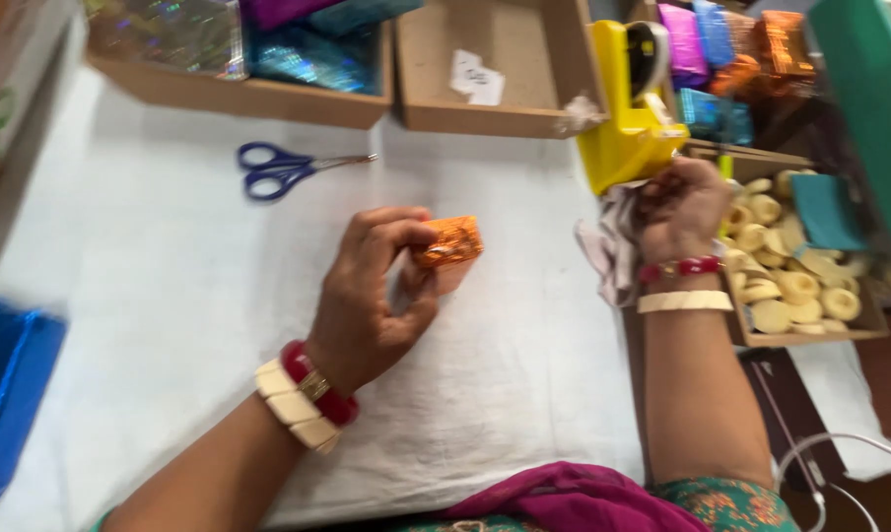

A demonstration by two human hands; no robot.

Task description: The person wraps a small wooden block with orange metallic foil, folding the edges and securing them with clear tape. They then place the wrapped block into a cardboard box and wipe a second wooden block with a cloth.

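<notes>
Left hand (367, 286) is pinched shut on a small orange foil packet (448, 242), shiny and crinkly, boxy shape, held mid-frame just over the white cloth (170, 276). Right hand (684, 207) is up at the yellow tape dispenser (628, 128), fingers curled at its front edge; can't tell if it's actually gripping anything. Blue scissors (283, 167) lie upper left.

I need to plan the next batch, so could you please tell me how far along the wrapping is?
Done: none visibly finished. In hand: the left hand holds a small orange foil-wrapped piece, while the right hand reaches the yellow plastic tape dispenser. Left: many unwrapped pale round sweets fill the cardboard tray.
</notes>
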